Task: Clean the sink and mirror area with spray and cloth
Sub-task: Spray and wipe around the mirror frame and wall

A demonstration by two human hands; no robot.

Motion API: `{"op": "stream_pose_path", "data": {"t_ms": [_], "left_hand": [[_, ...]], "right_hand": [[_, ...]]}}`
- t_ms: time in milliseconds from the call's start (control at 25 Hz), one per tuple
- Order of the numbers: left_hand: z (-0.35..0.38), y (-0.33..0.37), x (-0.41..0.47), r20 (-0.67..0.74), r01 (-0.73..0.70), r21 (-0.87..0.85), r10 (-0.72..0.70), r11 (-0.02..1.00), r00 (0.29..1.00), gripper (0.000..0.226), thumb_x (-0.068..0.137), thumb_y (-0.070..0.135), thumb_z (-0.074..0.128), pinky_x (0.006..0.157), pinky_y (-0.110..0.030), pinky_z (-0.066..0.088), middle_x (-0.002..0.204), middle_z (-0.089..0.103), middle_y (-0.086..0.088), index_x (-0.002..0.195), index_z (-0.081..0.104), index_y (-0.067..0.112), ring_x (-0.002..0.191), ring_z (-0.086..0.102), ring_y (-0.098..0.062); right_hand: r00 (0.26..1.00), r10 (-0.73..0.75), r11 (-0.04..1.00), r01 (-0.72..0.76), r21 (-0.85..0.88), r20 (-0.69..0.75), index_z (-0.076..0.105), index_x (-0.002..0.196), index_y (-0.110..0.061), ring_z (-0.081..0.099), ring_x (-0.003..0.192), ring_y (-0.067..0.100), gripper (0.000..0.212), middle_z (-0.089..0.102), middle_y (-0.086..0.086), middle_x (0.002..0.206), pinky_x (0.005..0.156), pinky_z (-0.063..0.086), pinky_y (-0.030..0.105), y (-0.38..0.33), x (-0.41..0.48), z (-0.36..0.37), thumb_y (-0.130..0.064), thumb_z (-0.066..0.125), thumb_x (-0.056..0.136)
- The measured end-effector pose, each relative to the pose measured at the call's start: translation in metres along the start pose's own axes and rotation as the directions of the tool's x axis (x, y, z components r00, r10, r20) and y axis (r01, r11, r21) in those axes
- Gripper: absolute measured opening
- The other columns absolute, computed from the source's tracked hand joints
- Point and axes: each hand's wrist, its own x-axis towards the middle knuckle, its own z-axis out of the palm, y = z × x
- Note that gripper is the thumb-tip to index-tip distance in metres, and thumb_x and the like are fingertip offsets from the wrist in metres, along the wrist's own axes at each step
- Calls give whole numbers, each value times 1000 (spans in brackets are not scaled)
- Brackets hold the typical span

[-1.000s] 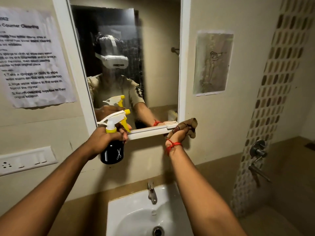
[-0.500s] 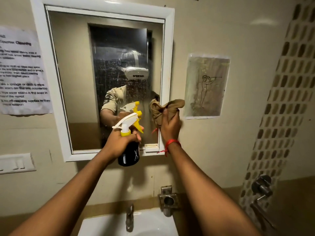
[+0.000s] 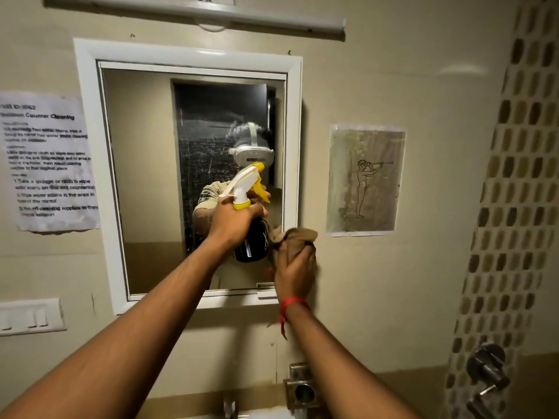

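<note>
A white-framed mirror point(image 3: 145, 176) hangs on the beige wall ahead. My left hand point(image 3: 231, 220) grips the neck of a black spray bottle point(image 3: 252, 243) with a white and yellow trigger head, held in front of the mirror's lower right part, nozzle aimed at the glass. My right hand point(image 3: 295, 275) holds a crumpled brown cloth point(image 3: 295, 237) against the mirror's lower right corner, just right of the bottle. A red thread is tied round my right wrist. The sink is almost out of view below; only the top of its tap point(image 3: 230, 408) shows.
A paper notice point(image 3: 50, 161) is taped left of the mirror and a drawing point(image 3: 364, 179) right of it. A switch plate point(image 3: 30, 317) sits low left. A light fitting point(image 3: 196, 13) runs above the mirror. Metal wall valves point(image 3: 487, 373) stand by the tiled strip at right.
The view has tilted up, so the sink has dropped out of sight. My left hand raised the bottle higher and rightwards. My right hand with the cloth came down to the mirror's lower right corner.
</note>
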Motion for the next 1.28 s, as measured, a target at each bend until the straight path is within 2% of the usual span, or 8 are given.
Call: {"op": "stream_pose_path", "data": {"t_ms": [200, 440, 560, 720, 920, 1040, 1160, 1280], "left_hand": [[-15, 1, 6, 20, -74, -45, 75, 996, 997, 29, 75, -8, 69, 101, -50, 54, 96, 75, -4, 88, 74, 17, 90, 69, -19], [-31, 5, 24, -27, -68, -16, 67, 998, 997, 22, 69, 6, 74, 101, -47, 54, 101, 78, -9, 88, 76, 17, 97, 72, -27], [-34, 1, 22, 14, -122, -4, 122, 993, 992, 29, 73, -2, 71, 102, -43, 53, 97, 79, 4, 82, 77, 25, 94, 72, -13], [-32, -12, 17, 2, -119, 5, 119, 993, 993, 23, 71, 0, 70, 105, -49, 50, 108, 76, -15, 93, 73, 4, 104, 69, -35], [-25, -27, -19, 39, -13, -66, 15, 998, 999, 32, 75, -11, 68, 92, -37, 58, 94, 74, -1, 89, 72, 17, 86, 69, -12], [-26, -49, -32, 39, 22, 3, -22, 1000, 999, 14, 67, 2, 72, 94, -58, 55, 97, 77, -14, 80, 73, 7, 92, 71, -30], [-26, -57, -51, 13, 70, 8, -70, 998, 997, 15, 65, 3, 71, 95, -58, 55, 89, 76, -3, 77, 74, 12, 86, 69, -26], [-27, -63, -69, 8, 157, -5, -157, 988, 988, 20, 70, -2, 70, 93, -51, 56, 80, 74, 3, 73, 73, 17, 81, 68, -23]], "right_hand": [[966, -199, 978, 206, 22, -166, 52, 124, -9, 59, 113, 35, 53, 60, 14, 122, 84, 49, 41, -153, 139, 3, -53, 48, 95], [971, -213, 977, 214, -8, -109, 46, 132, -21, 62, 113, 32, 58, 61, 7, 125, 86, 50, 39, -251, 236, 2, -64, 35, 95], [970, -235, 970, 238, 43, -57, 47, 131, -23, 64, 108, 29, 55, 64, 5, 122, 76, 44, 31, -239, 233, -3, -64, 34, 96], [974, -224, 968, 224, 115, -6, 51, 128, -22, 66, 105, 28, 48, 69, 4, 118, 73, 41, 28, -210, 207, -10, -58, 39, 98], [986, -157, 980, 148, 132, 61, 53, 127, -19, 66, 107, 32, 49, 71, 9, 117, 72, 41, 28, -105, 126, -7, -57, 47, 96], [990, -77, 990, 63, 124, 120, 55, 125, -17, 65, 108, 32, 59, 69, 11, 118, 77, 49, 31, -30, 61, -4, -64, 45, 89], [986, 55, 994, -69, 84, 159, 56, 126, -14, 64, 110, 32, 66, 68, 12, 119, 83, 52, 33, 35, 0, -4, -65, 43, 87], [943, 267, 900, -317, 297, 199, 60, 123, -5, 68, 98, 23, 34, 68, 10, 106, 71, 47, 16, 60, -38, -4, -30, 49, 102]]}}
